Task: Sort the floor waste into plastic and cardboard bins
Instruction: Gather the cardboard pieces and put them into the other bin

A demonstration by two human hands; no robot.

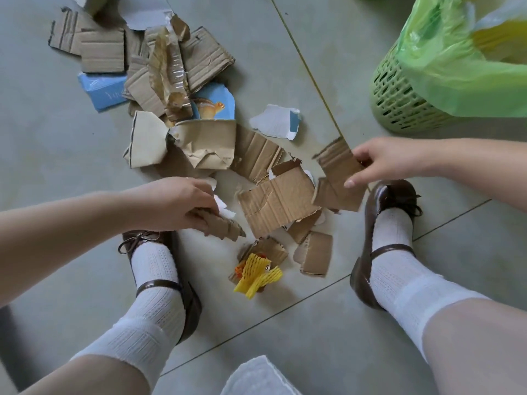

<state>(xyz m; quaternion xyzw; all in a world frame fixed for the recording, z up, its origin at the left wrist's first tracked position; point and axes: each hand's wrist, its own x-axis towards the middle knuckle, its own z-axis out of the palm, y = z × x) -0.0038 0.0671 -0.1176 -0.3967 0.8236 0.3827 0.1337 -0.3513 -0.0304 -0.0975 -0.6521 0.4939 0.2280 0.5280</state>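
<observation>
Torn brown cardboard pieces (278, 202) lie scattered on the tiled floor between my feet and farther back. My left hand (182, 203) grips a small cardboard scrap (225, 228) low over the floor at the centre left. My right hand (382, 161) pinches another cardboard strip (338, 163) lifted above the pile at the right. A yellow foam fruit net (258, 276) rests on a cardboard scrap near my feet. A green basket bin (399, 95) lined with a green plastic bag (456, 67) stands at the upper right.
A blue printed carton piece (102, 94) and white paper scraps (276, 121) lie among the far cardboard heap (182, 61). My brown shoes (382, 206) with white socks flank the pile. A white foam sheet (256, 377) shows at the bottom edge.
</observation>
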